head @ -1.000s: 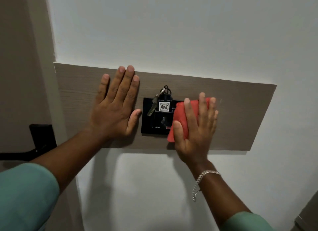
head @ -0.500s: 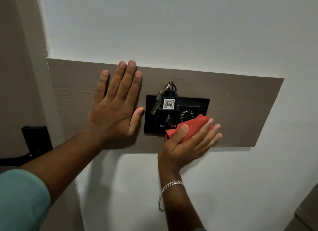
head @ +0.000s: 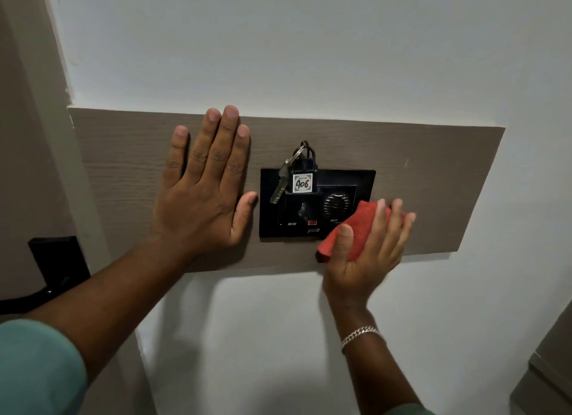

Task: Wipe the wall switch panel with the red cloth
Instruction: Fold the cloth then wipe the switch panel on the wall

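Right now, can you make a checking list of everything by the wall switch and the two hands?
Surface: brown wood-look board fixed on a white wall.
Job's things: black switch panel on the board; red cloth covers its lower right corner.
Clutter: key and tag marked 406 hang at the panel's top.
Grippers: left hand flat on the board, open; right hand presses the cloth.
Cables: nothing seen.
Surroundings: dark door handle at left; bracelet on the right wrist.
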`<state>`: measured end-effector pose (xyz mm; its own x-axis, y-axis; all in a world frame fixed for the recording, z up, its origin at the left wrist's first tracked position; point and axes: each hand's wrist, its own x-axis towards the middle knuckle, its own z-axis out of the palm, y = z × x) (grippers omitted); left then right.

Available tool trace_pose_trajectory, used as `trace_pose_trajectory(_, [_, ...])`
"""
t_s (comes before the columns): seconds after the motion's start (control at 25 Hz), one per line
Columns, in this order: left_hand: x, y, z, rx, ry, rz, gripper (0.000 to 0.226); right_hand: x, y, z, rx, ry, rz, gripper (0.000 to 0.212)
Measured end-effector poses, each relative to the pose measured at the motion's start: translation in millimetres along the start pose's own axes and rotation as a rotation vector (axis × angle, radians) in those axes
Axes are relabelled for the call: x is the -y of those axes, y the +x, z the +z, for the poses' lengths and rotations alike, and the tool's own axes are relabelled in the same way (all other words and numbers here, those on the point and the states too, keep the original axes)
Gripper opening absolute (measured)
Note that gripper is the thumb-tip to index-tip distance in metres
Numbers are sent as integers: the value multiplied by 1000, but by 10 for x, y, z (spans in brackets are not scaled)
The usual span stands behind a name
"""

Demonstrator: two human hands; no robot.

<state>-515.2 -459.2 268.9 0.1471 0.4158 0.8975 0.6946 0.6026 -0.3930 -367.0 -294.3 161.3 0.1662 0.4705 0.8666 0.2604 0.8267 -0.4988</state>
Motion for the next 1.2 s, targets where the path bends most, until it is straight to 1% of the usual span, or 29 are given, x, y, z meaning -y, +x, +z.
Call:
trace_pose_trajectory(0.08, [-17,-3,-1,3,1,6,78,-146,146,-72,49,-50,-126,59])
trace_pose_trajectory(0.12, [-17,2,-3,8,6,10,77,-191,220,-115,85,-56,-206,58])
trace_pose_trajectory(0.16, [-15,7,-4,14,9,11,77,-205,297,-162,103,-43,-246,57])
trace_pose_trajectory(0.24, [-10,-1,-7,22,0,3,78,-120,460,-215,63,49,-212,55])
trace_pose_trajectory(0.32, [-18,4,-13,21,-2,-10,78,135,543,-161,3,188,-203,54])
trace_pose_trajectory(0.4, [-20,2,-32,23,-13,-18,78,441,445,-80,46,236,-306,56])
trace_pose_trajectory(0.52, [7,-18,-26,26,-34,-12,78,488,151,-71,164,83,-535,60])
trace_pose_trajectory(0.6, [-10,-25,-24,25,-38,-10,78,301,149,-141,179,1,-601,57])
trace_pose_trajectory(0.64, [-19,-22,-23,25,-45,-11,78,249,191,-155,166,0,-568,56])
trace_pose_trajectory(0.76, [-10,-16,-9,30,-72,-10,77,401,241,-62,119,78,-360,58])
trace_pose_trajectory(0.8, [-8,-25,-10,33,-72,-11,77,488,182,-38,122,69,-367,60])
trace_pose_trajectory(0.88, [-2,-30,-27,45,-68,-13,77,513,46,-46,161,34,-487,60])
trace_pose_trajectory(0.92, [-5,-27,-46,52,-68,-15,77,477,28,-76,176,45,-505,58])
trace_pose_trajectory(0.96, [-5,-23,-61,55,-66,-18,77,458,45,-95,170,80,-450,57])
trace_pose_trajectory(1.04, [-15,-11,-62,51,-71,-10,76,534,104,-64,103,163,-200,58])
trace_pose_trajectory(1.08, [-10,-7,-46,47,-76,-7,76,624,138,-21,60,176,-107,57])
trace_pose_trajectory(1.12, [-5,-6,-32,44,-83,-9,76,709,146,12,36,155,-84,57])
trace_pose_trajectory(1.2, [-16,-30,-26,29,-105,-14,76,703,100,-11,112,93,-198,61])
